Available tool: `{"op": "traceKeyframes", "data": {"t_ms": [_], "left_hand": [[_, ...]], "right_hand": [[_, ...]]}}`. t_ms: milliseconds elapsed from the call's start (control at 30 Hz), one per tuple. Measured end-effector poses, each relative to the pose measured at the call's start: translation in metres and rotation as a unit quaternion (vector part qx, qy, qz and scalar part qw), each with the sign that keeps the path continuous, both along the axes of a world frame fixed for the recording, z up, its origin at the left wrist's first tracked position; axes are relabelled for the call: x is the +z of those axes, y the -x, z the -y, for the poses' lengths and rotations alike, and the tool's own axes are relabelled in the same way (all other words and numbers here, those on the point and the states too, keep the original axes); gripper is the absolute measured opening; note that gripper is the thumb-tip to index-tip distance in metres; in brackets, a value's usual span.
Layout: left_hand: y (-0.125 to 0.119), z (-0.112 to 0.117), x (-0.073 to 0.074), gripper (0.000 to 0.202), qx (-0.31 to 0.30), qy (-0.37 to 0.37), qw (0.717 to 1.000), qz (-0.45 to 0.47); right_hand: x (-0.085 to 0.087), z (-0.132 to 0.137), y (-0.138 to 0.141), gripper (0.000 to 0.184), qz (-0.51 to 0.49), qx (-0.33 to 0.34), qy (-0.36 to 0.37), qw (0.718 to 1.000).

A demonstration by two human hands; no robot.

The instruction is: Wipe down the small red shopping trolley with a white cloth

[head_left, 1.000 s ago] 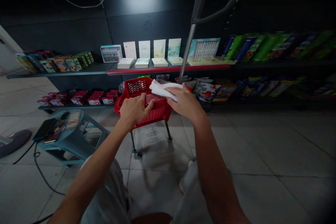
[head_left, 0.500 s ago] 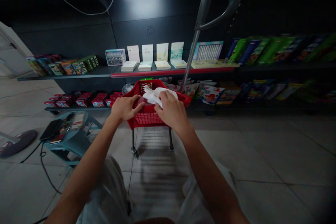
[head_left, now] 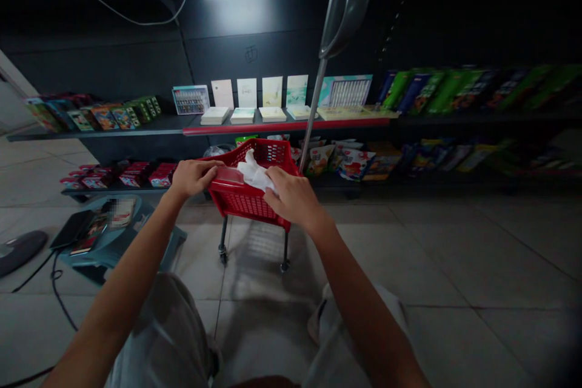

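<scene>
A small red plastic basket cart [head_left: 248, 200] on wheels stands on the tiled floor in front of me. Its grey handle pole [head_left: 313, 103] rises at the back right. My left hand [head_left: 193, 176] grips the cart's near left rim, fingers curled over the edge. My right hand [head_left: 293, 197] presses a crumpled white cloth [head_left: 254, 173] against the near right rim, fingers closed on it. My knees in light trousers show below.
Dark shelves [head_left: 291, 126] along the back wall carry notebooks, boxed sets and colourful packets. A blue plastic stool [head_left: 113, 236] with a phone and a booklet stands at the left, next to a fan base and a black cable. Bare tiled floor lies to the right.
The cart has turned and shifted left. My left hand has slid to the left rim corner. My right hand has moved the cloth down along the near rim.
</scene>
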State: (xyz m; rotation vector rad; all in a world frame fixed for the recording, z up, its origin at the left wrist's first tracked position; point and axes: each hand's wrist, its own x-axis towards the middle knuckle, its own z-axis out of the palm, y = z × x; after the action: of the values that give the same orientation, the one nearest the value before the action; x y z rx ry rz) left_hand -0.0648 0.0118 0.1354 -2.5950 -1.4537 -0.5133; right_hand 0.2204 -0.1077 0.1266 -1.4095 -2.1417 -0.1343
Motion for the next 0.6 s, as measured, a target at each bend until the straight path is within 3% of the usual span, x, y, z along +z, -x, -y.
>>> {"op": "traceKeyframes", "data": {"t_ms": [133,233,300,367,433,500,600], "left_hand": [[0.012,-0.018,-0.004,0.064,-0.013,0.013,1.000,0.005],[0.023,-0.031,-0.011,0.065,-0.030,-0.017,0.998,0.046],[0.030,-0.038,-0.018,0.064,-0.019,-0.044,0.996,0.070],[0.036,-0.041,-0.027,0.063,0.008,-0.069,0.993,0.092],[0.041,-0.040,-0.038,0.064,0.051,-0.107,0.984,0.135],[0.041,-0.032,-0.051,0.064,0.107,-0.165,0.960,0.199],[0.031,-0.009,-0.071,0.058,0.121,-0.237,0.930,0.255]], "right_hand": [[-0.002,-0.003,-0.015,0.019,-0.088,0.080,0.030,0.993],[-0.009,-0.012,-0.032,0.028,-0.215,0.143,0.057,0.964],[-0.016,-0.022,-0.045,0.040,-0.299,0.135,0.046,0.944],[-0.021,-0.033,-0.057,0.053,-0.367,0.081,-0.002,0.926],[-0.025,-0.046,-0.067,0.061,-0.440,0.012,-0.077,0.894],[-0.029,-0.057,-0.074,0.065,-0.517,-0.036,-0.149,0.842],[-0.040,-0.073,-0.075,0.062,-0.608,-0.034,-0.203,0.767]]}}
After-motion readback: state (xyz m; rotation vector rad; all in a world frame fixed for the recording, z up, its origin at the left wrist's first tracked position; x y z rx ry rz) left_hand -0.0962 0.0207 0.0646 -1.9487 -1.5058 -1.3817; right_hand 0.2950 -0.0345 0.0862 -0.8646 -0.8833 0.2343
